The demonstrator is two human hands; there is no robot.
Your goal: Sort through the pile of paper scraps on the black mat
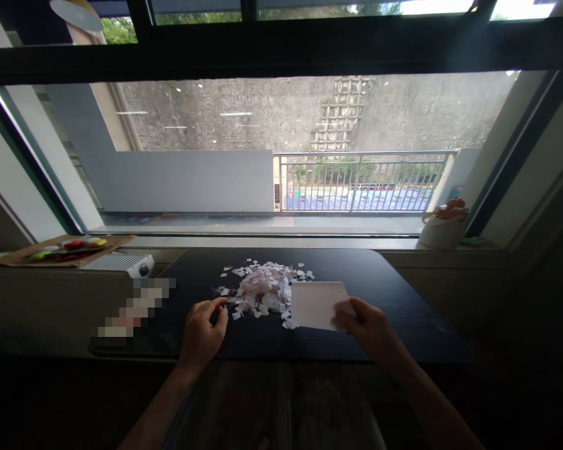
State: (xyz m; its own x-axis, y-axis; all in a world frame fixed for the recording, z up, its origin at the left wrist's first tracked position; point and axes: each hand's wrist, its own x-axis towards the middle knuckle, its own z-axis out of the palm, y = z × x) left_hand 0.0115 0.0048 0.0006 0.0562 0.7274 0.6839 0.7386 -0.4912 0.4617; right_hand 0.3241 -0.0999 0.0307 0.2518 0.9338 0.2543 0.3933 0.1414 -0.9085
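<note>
A loose heap of small paper scraps [265, 284], white with some pinkish ones, lies on the dark tabletop [361, 269]. My right hand [363, 319] grips a thin white rectangular board [315, 305] by its right edge, with rounded corners and a small hole near the top right. The board's left edge meets the right side of the heap and hides a little of it. At the heap's left edge is my left hand [204, 325], its fingers curled and the thumb close to the index fingertip. Whatever those fingertips may hold is too small to make out.
Left of the table, a brown board [117, 240] with colourful items rests beside a white slatted appliance [117, 264]. A blurred patch [136, 309] covers the table's left edge. On the sill at right stands a white bag [443, 230] beneath a wide window.
</note>
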